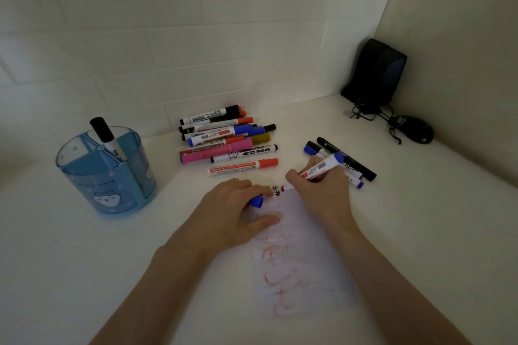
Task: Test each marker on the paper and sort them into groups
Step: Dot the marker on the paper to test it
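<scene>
head view: right hand (322, 193) around blue marker (322, 168), tip on paper (302, 274); left hand (229, 216) around blue cap (256, 201)

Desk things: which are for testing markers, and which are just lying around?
For the job: blue marker in right hand, blue cap in left hand, paper, marker pile, small marker group, pen holder with black marker.
Lying about: computer mouse, black speaker.
</scene>
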The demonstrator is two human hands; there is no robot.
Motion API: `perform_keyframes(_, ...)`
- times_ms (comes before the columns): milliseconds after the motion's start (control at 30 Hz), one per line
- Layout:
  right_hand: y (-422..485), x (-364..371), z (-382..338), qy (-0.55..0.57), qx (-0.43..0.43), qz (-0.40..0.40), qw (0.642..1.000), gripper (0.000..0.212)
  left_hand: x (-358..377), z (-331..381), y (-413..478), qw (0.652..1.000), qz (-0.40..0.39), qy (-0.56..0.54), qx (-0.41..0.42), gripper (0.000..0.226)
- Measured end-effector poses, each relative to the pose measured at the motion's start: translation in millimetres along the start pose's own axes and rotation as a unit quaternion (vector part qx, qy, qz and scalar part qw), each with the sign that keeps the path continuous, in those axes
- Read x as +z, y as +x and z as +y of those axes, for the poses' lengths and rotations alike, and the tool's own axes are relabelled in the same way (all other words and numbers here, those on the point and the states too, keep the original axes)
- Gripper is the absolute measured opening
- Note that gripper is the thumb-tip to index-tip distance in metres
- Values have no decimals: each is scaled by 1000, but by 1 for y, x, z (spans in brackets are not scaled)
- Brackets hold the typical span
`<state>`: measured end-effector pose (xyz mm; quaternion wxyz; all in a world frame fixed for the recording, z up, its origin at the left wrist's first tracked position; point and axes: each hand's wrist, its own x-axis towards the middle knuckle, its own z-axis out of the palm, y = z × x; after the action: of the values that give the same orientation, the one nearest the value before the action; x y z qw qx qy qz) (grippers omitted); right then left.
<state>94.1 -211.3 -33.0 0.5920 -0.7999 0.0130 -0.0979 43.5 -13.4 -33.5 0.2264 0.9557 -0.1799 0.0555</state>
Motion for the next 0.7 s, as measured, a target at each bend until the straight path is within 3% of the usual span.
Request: perform_keyframes(700, 1, 3, 2, -27, -34, -14, 999, 37, 3, -3, 1, 1000, -4, 4, -8, 68)
